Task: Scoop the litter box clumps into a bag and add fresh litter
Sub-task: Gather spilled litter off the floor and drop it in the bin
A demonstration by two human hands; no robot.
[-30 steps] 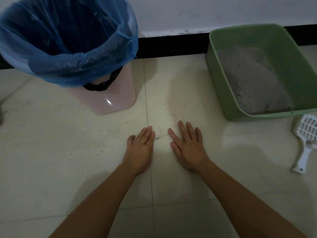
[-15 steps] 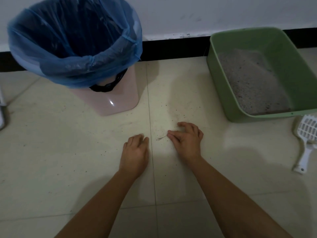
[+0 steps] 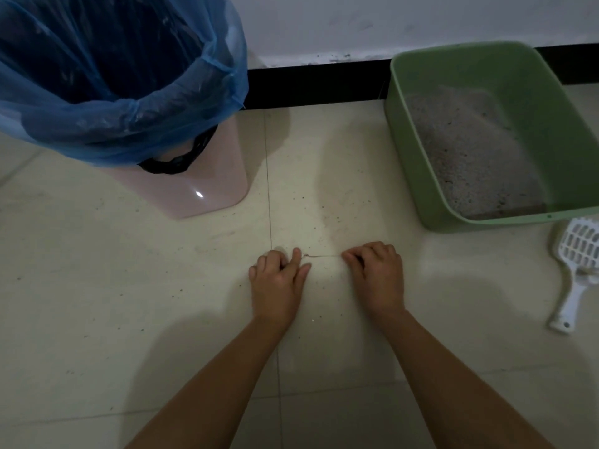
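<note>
My left hand [image 3: 275, 283] and my right hand [image 3: 377, 277] rest on the tile floor with fingers curled. A thin pale strand [image 3: 324, 255] runs taut between their fingertips, and each hand pinches one end. The green litter box [image 3: 418, 176] stands at the far right and holds grey litter [image 3: 470, 150]. A white slotted scoop [image 3: 575, 280] lies on the floor right of my right hand, untouched. The pink bin [image 3: 201, 192] lined with a blue bag [image 3: 123, 121] stands at the far left.
A white wall with a black baseboard [image 3: 317, 85] runs behind the bin and the box. Dark litter specks [image 3: 337, 218] dot the tiles between them. Open floor lies around my forearms.
Both hands went from flat and spread on the floor to curled. The right hand picked at a small strand, which now stretches between the two hands.
</note>
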